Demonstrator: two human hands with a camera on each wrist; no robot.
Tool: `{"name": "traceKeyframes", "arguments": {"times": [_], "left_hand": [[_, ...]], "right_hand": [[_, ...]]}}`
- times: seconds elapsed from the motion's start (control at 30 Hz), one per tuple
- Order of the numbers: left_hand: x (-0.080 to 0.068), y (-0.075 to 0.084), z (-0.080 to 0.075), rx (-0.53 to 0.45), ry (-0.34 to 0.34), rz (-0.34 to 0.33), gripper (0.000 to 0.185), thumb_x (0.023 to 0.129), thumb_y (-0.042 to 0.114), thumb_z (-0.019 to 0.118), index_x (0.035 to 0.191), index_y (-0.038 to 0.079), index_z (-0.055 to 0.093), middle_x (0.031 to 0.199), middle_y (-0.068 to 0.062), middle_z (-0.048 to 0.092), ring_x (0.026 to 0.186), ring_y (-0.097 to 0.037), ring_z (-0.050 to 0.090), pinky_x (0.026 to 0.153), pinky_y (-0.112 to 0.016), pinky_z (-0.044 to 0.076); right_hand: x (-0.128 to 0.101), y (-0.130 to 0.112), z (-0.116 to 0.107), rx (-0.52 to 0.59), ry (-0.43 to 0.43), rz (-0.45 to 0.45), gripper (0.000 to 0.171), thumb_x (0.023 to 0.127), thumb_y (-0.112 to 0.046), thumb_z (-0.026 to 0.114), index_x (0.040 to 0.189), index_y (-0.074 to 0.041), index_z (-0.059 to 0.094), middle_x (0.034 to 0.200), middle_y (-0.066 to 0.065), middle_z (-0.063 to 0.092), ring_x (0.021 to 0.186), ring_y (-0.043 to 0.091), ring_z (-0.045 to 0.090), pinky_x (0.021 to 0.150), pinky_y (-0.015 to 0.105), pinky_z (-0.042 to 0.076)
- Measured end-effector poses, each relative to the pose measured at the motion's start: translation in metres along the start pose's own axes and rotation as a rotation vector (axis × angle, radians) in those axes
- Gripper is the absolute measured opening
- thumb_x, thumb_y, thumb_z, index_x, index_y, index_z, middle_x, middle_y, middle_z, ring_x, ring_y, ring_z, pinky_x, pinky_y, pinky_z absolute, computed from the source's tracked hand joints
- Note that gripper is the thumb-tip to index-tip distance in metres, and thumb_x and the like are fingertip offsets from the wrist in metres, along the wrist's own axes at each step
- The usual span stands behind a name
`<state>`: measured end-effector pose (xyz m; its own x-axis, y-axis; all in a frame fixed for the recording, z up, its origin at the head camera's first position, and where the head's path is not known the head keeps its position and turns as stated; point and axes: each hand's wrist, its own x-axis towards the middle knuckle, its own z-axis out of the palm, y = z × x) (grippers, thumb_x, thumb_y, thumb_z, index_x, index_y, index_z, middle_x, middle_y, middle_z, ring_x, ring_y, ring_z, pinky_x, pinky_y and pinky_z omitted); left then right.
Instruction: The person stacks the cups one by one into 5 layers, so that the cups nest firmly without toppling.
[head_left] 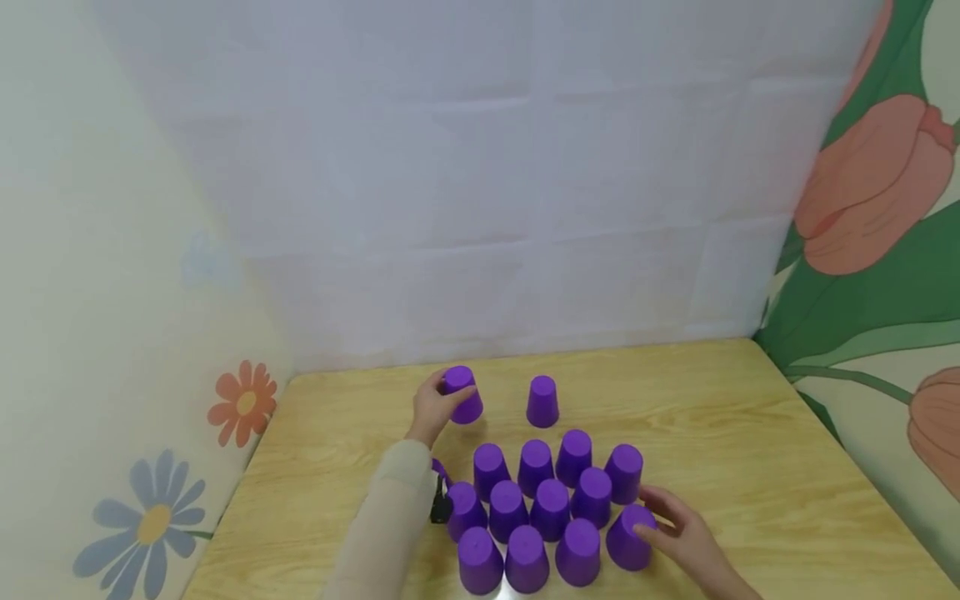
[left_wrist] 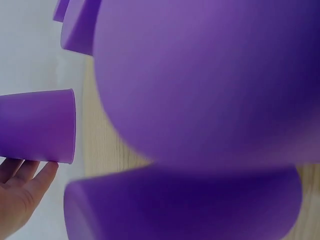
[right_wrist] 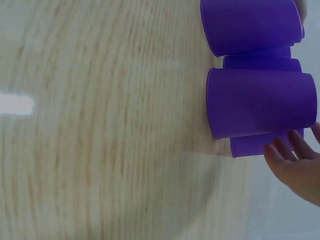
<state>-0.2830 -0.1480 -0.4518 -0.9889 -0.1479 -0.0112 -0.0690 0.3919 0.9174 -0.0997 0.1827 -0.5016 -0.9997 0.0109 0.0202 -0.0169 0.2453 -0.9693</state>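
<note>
Several plain purple cups stand upside down on a wooden table (head_left: 705, 425). At the back left, my left hand (head_left: 435, 407) grips one purple cup (head_left: 467, 407), thumb across its near side. The left wrist view shows fingers along this cup's side (left_wrist: 37, 127); whether its rim meets the table I cannot tell. Another cup (head_left: 543, 403) stands alone to its right. My right hand (head_left: 686, 537) is at the front-right cup (head_left: 628, 546) of the cluster, thumb and fingers spread about it. In the right wrist view, its fingers are loosely extended beside this cup (right_wrist: 260, 102).
The other cups (head_left: 551, 510) form close, uneven rows between my arms. One more cup (head_left: 439, 472) is mostly hidden behind the left sleeve (head_left: 393, 508). A white-covered wall (head_left: 480, 208) rises behind the table; flower-painted walls (head_left: 870, 192) flank it.
</note>
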Motion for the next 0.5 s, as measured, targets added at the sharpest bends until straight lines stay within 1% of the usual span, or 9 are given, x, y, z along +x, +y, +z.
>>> {"name": "traceKeyframes", "arguments": {"times": [0.07,0.13,0.2,0.27,0.33,0.4,0.5], "left_hand": [[0.001,0.001,0.003,0.003,-0.003,-0.001,0.058,0.077,0.018,0.074,0.127,0.000,0.052,0.123,-0.026,0.057,0.115,-0.038,0.054,0.102,-0.049,0.042],[0.002,0.002,0.006,0.004,-0.006,0.004,0.057,0.076,0.017,0.074,0.127,-0.001,0.052,0.122,-0.026,0.057,0.114,-0.039,0.054,0.102,-0.049,0.042],[0.003,0.002,0.009,0.013,-0.015,0.016,0.056,0.076,0.016,0.073,0.126,-0.001,0.053,0.121,-0.026,0.058,0.113,-0.039,0.055,0.101,-0.049,0.043],[0.003,0.002,0.011,0.024,-0.026,0.025,0.055,0.076,0.015,0.073,0.125,-0.001,0.053,0.120,-0.026,0.059,0.112,-0.038,0.056,0.100,-0.049,0.043],[0.004,0.002,0.014,0.031,-0.037,0.033,0.055,0.075,0.015,0.074,0.124,-0.002,0.054,0.119,-0.025,0.060,0.111,-0.038,0.056,0.100,-0.049,0.044],[0.006,0.002,0.017,0.033,-0.045,0.043,0.055,0.074,0.015,0.074,0.123,-0.002,0.055,0.118,-0.026,0.060,0.109,-0.038,0.057,0.099,-0.049,0.044],[0.007,0.003,0.021,0.014,-0.052,0.051,0.055,0.073,0.014,0.075,0.122,-0.003,0.055,0.117,-0.026,0.061,0.109,-0.039,0.057,0.099,-0.050,0.044]], "right_hand": [[-0.001,0.003,0.002,0.026,-0.023,-0.022,0.049,0.079,-0.001,0.068,0.124,0.009,0.051,0.121,0.023,0.059,0.098,-0.012,0.052,0.084,0.014,0.050],[-0.002,0.007,0.002,0.035,-0.056,-0.056,0.049,0.079,0.000,0.067,0.124,0.012,0.049,0.117,0.015,0.062,0.098,-0.012,0.052,0.084,0.014,0.050],[-0.003,0.011,0.002,0.052,-0.092,-0.067,0.051,0.080,0.000,0.067,0.125,0.014,0.046,0.115,0.000,0.063,0.097,-0.013,0.052,0.084,0.013,0.050],[-0.003,0.015,0.001,0.063,-0.121,-0.079,0.053,0.080,0.000,0.067,0.125,0.017,0.043,0.114,-0.014,0.060,0.097,-0.013,0.052,0.083,0.014,0.050],[-0.004,0.018,0.001,0.072,-0.138,-0.079,0.055,0.080,-0.001,0.067,0.125,0.018,0.042,0.114,-0.020,0.057,0.097,-0.013,0.051,0.083,0.014,0.051],[-0.004,0.020,0.000,0.069,-0.141,-0.072,0.056,0.080,-0.001,0.068,0.125,0.018,0.042,0.114,-0.023,0.055,0.097,-0.014,0.050,0.083,0.014,0.051],[-0.004,0.022,0.000,0.041,-0.134,-0.088,0.056,0.079,-0.001,0.069,0.125,0.017,0.043,0.116,-0.015,0.059,0.099,-0.015,0.048,0.084,0.014,0.050]]}}
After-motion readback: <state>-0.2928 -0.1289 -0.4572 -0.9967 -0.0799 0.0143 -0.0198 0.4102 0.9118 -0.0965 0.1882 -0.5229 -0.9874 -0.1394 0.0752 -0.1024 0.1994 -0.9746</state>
